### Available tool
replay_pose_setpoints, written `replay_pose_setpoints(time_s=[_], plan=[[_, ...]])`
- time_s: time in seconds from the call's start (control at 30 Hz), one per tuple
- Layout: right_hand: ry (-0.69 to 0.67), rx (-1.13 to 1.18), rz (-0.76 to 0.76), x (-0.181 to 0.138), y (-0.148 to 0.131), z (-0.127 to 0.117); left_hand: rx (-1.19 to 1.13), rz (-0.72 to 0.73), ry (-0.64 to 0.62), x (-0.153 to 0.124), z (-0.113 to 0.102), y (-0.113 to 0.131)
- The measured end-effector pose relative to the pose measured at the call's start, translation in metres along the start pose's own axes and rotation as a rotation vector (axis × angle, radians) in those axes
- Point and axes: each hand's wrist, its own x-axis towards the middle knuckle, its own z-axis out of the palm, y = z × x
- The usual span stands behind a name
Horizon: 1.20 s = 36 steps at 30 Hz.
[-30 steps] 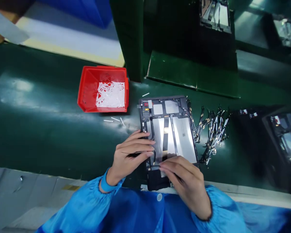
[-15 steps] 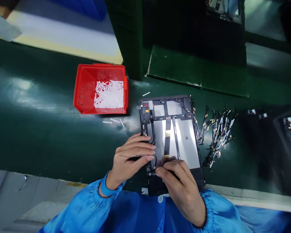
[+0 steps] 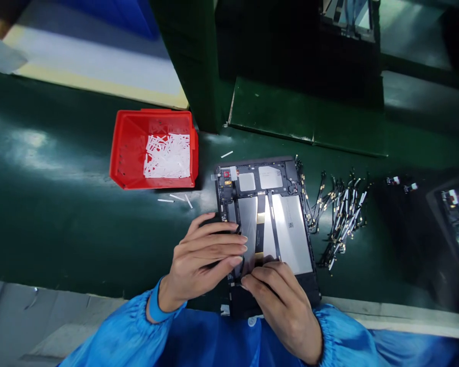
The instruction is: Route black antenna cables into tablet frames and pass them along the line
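An opened tablet (image 3: 290, 234) lies in front of me, its silvery batteries and flat ribbon cables bare. My left hand (image 3: 204, 252) rests across its left edge with the fingers stretched out, partly over a thin black cable (image 3: 241, 265) that runs along that side. Lower on the tablet, my right hand (image 3: 285, 300) is closed in a pinch near the lower end of that cable. Its fingertips hide whatever is between them.
A red bin (image 3: 128, 153) of white strips stands at the left, with several loose strips (image 3: 178, 197) near it. Right of the tablet lies a heap of thin black cables (image 3: 342, 219). A green ledge (image 3: 306, 114) and post (image 3: 202, 71) rise behind. Dark panels (image 3: 416, 234) sit farther right.
The whole view has shifted slightly, so everything sits a little lower and farther left. Both hands stay at the same part of the tablet, with the right still pinching.
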Motion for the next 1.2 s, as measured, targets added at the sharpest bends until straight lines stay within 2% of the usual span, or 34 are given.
replay_pose_setpoints(time_s=[0.17,0.27,0.47,0.57,1.03,1.2], plan=[[0.016,-0.016,0.004,0.001,-0.001,0.001,0.116,0.125,-0.241,0.034,-0.005,-0.006],[0.037,-0.034,0.01,0.003,-0.002,0.001,0.104,0.112,-0.302,0.047,-0.002,-0.015],[0.067,-0.037,0.034,0.007,-0.004,0.002,0.007,0.007,-0.252,0.05,0.001,-0.02],[0.069,-0.029,0.043,0.007,-0.005,0.003,-0.011,-0.035,-0.266,0.05,0.0,-0.019],[0.016,-0.085,0.023,0.005,-0.004,-0.003,0.031,-0.013,-0.262,0.05,0.001,-0.019],[0.039,-0.067,0.025,0.005,-0.003,-0.001,0.035,-0.013,-0.269,0.05,0.002,-0.019]])
